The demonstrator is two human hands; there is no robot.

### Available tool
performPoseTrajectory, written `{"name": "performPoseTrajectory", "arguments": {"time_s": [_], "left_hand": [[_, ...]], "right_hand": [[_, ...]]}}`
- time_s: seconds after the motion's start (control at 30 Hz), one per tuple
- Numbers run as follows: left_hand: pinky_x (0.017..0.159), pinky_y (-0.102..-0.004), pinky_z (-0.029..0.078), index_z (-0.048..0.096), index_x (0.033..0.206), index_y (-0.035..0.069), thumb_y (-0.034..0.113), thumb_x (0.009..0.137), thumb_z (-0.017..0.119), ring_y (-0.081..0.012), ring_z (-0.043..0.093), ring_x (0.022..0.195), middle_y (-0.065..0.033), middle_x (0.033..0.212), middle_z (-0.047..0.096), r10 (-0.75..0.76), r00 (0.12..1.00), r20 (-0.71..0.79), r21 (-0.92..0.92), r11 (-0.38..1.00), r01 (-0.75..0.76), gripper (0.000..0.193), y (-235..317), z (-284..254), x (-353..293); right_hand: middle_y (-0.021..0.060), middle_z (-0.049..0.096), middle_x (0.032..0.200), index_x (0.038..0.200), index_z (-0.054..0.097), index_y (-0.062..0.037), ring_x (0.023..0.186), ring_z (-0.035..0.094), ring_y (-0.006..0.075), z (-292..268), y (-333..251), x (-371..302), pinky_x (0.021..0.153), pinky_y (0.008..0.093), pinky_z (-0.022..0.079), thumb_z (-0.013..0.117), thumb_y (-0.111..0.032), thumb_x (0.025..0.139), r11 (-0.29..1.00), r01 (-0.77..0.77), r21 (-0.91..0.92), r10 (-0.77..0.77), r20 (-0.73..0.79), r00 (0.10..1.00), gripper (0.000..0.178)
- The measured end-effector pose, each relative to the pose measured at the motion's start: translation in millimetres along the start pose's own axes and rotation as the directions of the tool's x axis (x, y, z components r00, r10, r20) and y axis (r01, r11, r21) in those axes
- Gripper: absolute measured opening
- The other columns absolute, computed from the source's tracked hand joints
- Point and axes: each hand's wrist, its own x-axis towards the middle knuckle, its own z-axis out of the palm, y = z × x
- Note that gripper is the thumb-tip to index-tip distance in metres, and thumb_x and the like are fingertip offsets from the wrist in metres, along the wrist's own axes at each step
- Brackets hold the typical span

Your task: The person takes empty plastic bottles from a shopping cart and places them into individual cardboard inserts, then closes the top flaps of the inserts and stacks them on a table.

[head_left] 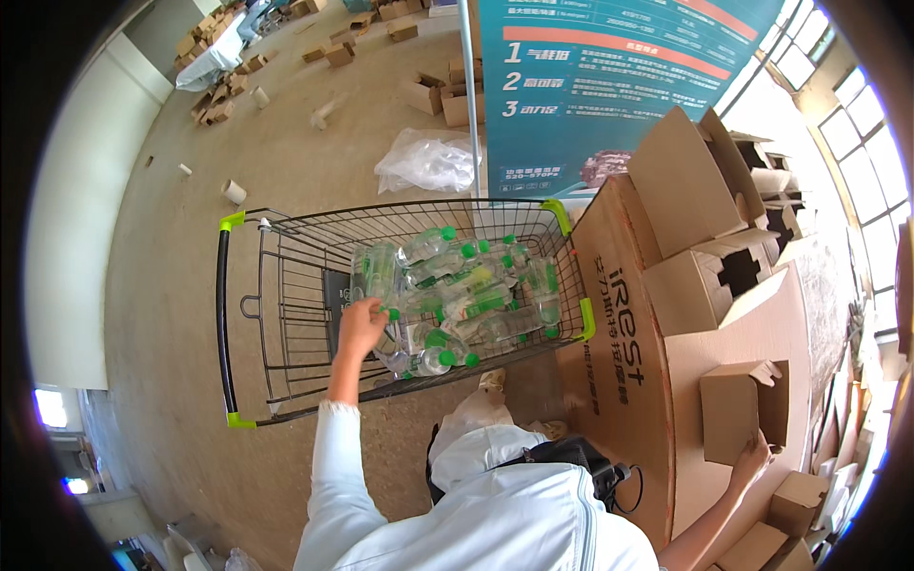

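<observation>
A shopping cart [276, 314] of black wire with lime-green corners stands in front of me, holding several clear plastic bottles [481, 300] with green caps, most of them lying on their sides. My left hand [360, 325] reaches over the cart's near side, its fingers closed at the green-capped neck of a bottle [388, 315] on the left of the pile. Out to the right, my right hand [752, 461] grips the lower edge of an open cardboard box [731, 411], which rests on a large brown carton. The fingertips are partly hidden by the box.
The large carton [624, 371] stands against the cart's right end. More open boxes [714, 276] with cut-outs sit on its far part. Behind the cart rises a teal printed banner [590, 105], with crumpled clear plastic [424, 162] beside it. Cardboard pieces [338, 52] and white tubes [233, 191] lie on the floor.
</observation>
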Motion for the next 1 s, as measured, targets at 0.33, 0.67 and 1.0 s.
{"name": "performPoseTrajectory", "arguments": {"time_s": [0.33,0.67,1.0], "left_hand": [[0.090,-0.0436,0.053,0.028,0.143,-0.011,0.024,0.073,0.081,-0.0405,0.063,0.108,-0.0306,0.119,0.062,-0.418,0.909,-0.008,0.110,0.903,0.416,0.095,-112.7,117.9,113.9],[0.069,-0.0410,0.058,0.050,0.124,-0.008,0.032,0.080,0.081,-0.0328,0.068,0.079,-0.0203,0.092,0.067,-0.491,0.870,0.032,-0.253,0.838,0.483,0.068,-140.8,122.4,111.2],[0.051,-0.0299,0.048,0.060,0.111,0.003,0.036,0.093,0.068,-0.0099,0.050,0.053,-0.0030,0.070,0.056,-0.376,0.858,0.350,-0.880,0.183,0.439,0.039,-55.4,17.1,7.0]], "right_hand": [[0.0205,0.068,0.083,0.107,0.068,0.0000,0.076,0.067,0.0321,10.1,0.3,-22.6,0.072,0.0396,0.050,0.056,0.004,0.086,0.999,0.033,-0.022,-0.033,0.007,0.999,0.025],[0.0234,0.068,0.089,0.111,0.066,-0.0010,0.083,0.065,0.0402,2.5,-27.8,-31.6,0.076,0.0465,0.049,0.056,0.002,0.087,0.992,0.032,-0.119,-0.029,0.029,0.999,0.026],[0.0220,0.068,0.105,0.122,0.061,-0.0014,0.095,0.065,0.0387,1.1,-14.9,-30.0,0.084,0.0451,0.049,0.058,0.000,0.087,0.999,0.030,0.028,-0.031,0.017,0.999,0.036]]}}
